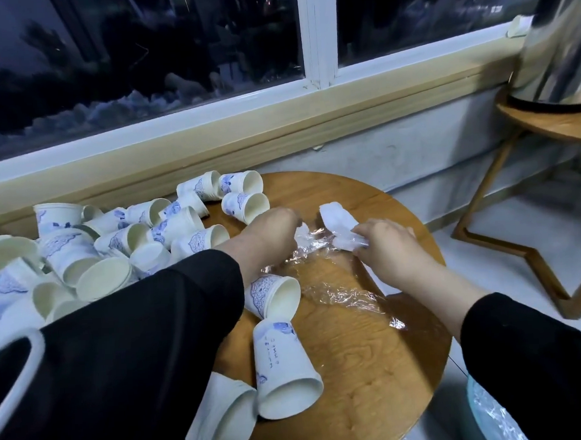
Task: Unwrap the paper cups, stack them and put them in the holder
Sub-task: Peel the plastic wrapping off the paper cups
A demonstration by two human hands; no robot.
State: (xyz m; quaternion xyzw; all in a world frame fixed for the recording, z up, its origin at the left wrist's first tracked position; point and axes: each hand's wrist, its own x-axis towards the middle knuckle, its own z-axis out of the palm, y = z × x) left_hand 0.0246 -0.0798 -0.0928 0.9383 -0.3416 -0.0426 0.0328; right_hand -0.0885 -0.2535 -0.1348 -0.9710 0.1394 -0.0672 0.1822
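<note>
Black long sleeves on both arms, left sleeve (pixel 145 317), right sleeve (pixel 542 350), pushed back, bare wrists

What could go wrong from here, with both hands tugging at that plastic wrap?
1. The left hand and right hand stretch the plastic wrap over the round table; a sudden tear could jerk a hand into the loose cups.
2. A cup lies on its side near the table's edge and could probably roll off.

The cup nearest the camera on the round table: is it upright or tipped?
Tipped: the cup lies on its side, open mouth toward the camera.
</note>
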